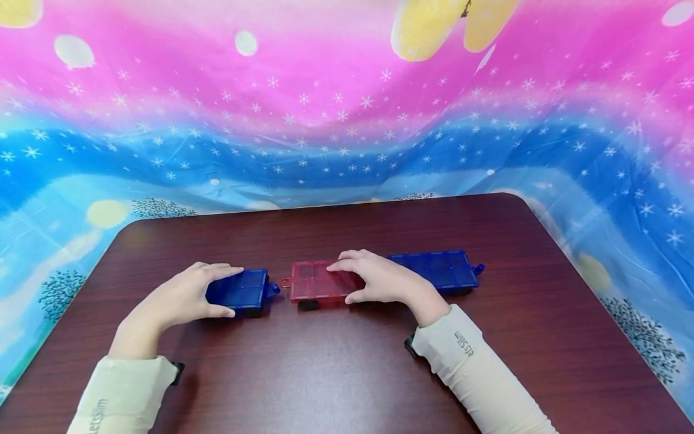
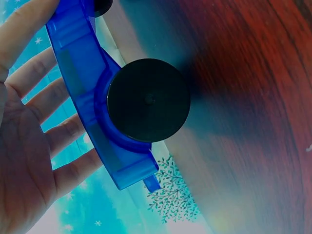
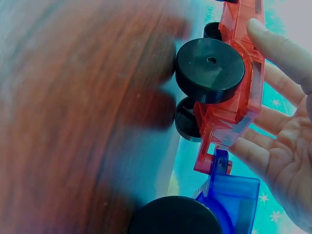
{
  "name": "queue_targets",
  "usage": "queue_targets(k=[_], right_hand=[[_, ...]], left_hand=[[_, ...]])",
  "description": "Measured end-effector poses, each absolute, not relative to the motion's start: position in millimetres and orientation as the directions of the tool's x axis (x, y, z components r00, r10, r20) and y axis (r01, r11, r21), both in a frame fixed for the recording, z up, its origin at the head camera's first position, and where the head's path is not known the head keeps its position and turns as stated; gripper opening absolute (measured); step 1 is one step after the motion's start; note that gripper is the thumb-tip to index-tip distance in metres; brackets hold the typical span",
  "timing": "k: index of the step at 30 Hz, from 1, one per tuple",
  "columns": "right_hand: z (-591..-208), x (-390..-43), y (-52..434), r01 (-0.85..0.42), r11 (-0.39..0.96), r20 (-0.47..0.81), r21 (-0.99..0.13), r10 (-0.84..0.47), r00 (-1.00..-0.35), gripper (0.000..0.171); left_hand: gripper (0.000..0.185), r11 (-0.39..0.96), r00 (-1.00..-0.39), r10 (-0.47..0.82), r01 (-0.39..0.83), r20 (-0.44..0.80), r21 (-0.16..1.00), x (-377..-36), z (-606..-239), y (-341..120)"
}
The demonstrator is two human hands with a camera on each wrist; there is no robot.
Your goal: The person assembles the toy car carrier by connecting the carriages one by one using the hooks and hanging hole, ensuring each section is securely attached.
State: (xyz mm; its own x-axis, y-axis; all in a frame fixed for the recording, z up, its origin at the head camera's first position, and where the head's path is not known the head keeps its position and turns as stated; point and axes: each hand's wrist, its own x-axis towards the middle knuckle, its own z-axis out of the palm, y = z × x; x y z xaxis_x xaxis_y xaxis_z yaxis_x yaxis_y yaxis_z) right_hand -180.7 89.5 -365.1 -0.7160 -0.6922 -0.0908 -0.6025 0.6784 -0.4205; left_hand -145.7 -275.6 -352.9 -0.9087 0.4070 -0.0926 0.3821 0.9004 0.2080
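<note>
Three toy wagons stand in a row on the dark table [image 1: 336,374]. My left hand [image 1: 232,292] grips the left blue wagon [image 1: 246,288], fingers on its top and thumb on its near side. My right hand [image 1: 340,281] grips the red wagon [image 1: 309,280] the same way. The right blue wagon [image 1: 439,268] stands just behind my right hand. The left wrist view shows the blue wagon [image 2: 83,87], its black wheel [image 2: 148,100] and my left hand [image 2: 29,146]. In the right wrist view the red wagon [image 3: 234,97] is hooked to a blue wagon [image 3: 231,200], with my right hand [image 3: 287,146] beside it.
A pink and blue starred cloth [image 1: 347,120] hangs behind and around the table. The table's rounded far corners [image 1: 509,199] lie beyond the wagons. The red wagon's loop [image 1: 284,282] points at the left blue wagon's hook [image 1: 273,290].
</note>
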Motion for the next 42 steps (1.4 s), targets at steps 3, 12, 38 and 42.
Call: queue_targets(k=[3,12,38,42], right_hand=[[-366.2,-181.2,89.7,-0.601,0.677,-0.090,-0.425,-0.693,-0.716,0.062],[-367.6,-182.3,89.8,-0.599,0.676,-0.091,-0.428,-0.692,-0.716,0.061],[-366.9,-181.1,87.9,-0.603,0.681,-0.094,-0.415,-0.692,-0.716,0.061],[-366.6,-180.9,87.1,-0.604,0.683,-0.094,-0.412,-0.691,-0.717,0.062]], left_hand=[[0.077,0.899,-0.907,0.410,0.385,-0.094,0.207,-146.4,-354.2,-274.1],[0.077,0.901,-0.910,0.404,0.376,-0.097,0.217,-147.0,-354.6,-268.3],[0.078,0.904,-0.910,0.400,0.374,-0.106,0.205,-151.6,-358.6,-262.3],[0.078,0.906,-0.910,0.398,0.371,-0.114,0.203,-150.7,-357.2,-262.1]])
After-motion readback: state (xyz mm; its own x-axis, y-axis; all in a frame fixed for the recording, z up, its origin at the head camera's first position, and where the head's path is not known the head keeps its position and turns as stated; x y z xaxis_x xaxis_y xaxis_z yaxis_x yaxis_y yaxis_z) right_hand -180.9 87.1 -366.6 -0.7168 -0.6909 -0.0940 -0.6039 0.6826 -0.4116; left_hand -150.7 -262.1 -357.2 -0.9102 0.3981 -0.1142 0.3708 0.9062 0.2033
